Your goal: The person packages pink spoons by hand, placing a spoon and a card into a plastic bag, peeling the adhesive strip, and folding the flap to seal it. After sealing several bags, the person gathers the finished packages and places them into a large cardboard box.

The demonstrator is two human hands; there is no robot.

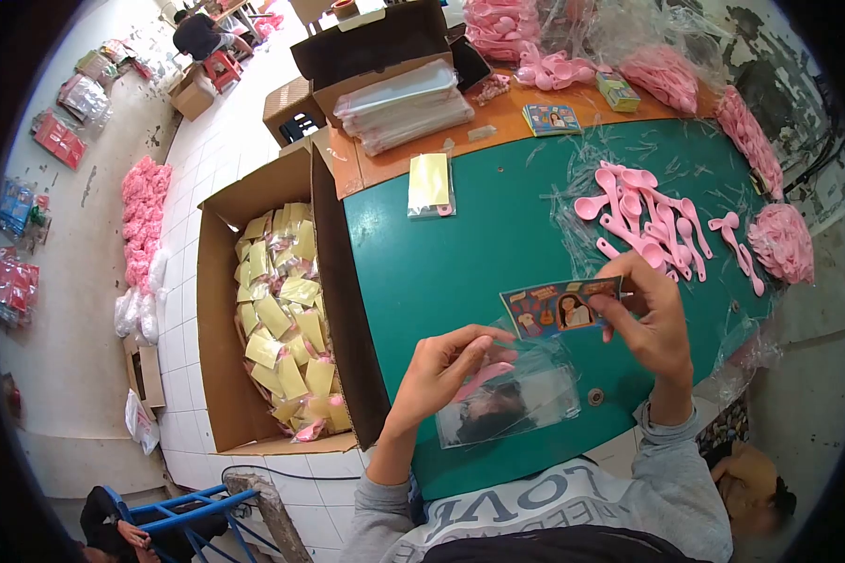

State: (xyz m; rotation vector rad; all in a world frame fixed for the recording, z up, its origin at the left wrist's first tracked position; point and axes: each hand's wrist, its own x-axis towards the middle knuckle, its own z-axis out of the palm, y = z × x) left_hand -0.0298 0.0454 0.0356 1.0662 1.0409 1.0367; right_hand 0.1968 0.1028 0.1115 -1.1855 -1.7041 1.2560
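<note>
My right hand (655,324) pinches a colourful printed card (546,311) between thumb and fingers, with the picture of a person facing up. The card is above a clear plastic bag (552,398) near the front edge of the green table. My left hand (449,373) is closed on the open end of that bag, its fingertips partly hidden by the film. A pink measuring spoon (486,377) shows at the left hand's fingers, apparently inside the bag. Right of centre lies a loose pile of pink measuring spoons (662,225).
A cardboard box (218,375) of packed bags stands left of the green table (422,281). One finished packet (429,180), a stack of cards (549,119) and a stack of clear bags (404,108) lie farther back. People sit at the far left and lower edges.
</note>
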